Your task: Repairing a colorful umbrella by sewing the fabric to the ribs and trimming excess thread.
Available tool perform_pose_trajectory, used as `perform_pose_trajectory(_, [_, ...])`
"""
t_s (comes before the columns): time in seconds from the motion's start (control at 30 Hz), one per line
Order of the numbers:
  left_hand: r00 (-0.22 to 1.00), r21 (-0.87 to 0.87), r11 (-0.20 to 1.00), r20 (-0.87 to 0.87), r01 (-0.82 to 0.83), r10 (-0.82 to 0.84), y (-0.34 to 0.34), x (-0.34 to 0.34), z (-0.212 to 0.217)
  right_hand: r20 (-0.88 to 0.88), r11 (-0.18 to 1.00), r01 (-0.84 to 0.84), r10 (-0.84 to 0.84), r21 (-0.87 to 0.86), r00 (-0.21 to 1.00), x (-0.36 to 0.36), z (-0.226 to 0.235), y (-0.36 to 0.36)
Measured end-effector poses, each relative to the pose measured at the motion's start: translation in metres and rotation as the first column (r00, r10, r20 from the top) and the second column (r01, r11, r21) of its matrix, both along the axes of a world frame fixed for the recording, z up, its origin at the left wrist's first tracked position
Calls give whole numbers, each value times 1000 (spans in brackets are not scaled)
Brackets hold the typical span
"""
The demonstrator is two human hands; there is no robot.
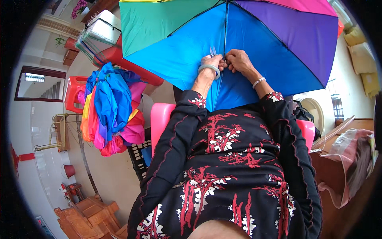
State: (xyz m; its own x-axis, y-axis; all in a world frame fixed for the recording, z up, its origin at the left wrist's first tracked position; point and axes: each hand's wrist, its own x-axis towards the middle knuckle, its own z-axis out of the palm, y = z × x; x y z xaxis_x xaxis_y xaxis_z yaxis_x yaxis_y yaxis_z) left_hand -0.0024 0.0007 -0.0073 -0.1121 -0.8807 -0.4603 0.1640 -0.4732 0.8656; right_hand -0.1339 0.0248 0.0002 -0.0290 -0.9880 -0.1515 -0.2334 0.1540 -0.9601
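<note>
A multicoloured umbrella canopy [191, 44] is spread over my lap, its blue, green, purple and pink panels crossed by thin dark ribs. My left hand [211, 63], wearing a pale bangle, is closed around small scissors [213, 51] whose pointed blades stick up past the fingers. Close beside it, my right hand [240, 62], with a beaded bracelet, pinches at the middle umbrella rib [226, 36]. Fingertips of both hands meet at this rib over the blue panel. Something small and dark shows between them, too small to make out.
Bundled colourful umbrella cloth [113, 103] is heaped at the left by a red stool [73, 93]. Behind it stands a white wrapped block with strings [104, 28]. I sit in a pink chair [161, 117]. A black crate [139, 159] lies left; draped cloth [346, 159] hangs right.
</note>
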Motion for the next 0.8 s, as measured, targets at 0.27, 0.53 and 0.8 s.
perform_pose_trajectory(0.27, [997,28,999,58,-43,41,5,-3,7,-130,999,34,-33,3,991,1,11,7])
perform_pose_trajectory(0.53, [982,-7,994,154,-110,109,9,-11,12,-173,999,20,-12,46,985,-6,17,8])
perform_pose_trajectory(0.8, [982,-57,994,161,-96,104,7,-8,6,43,994,101,-100,-27,994,-14,28,13])
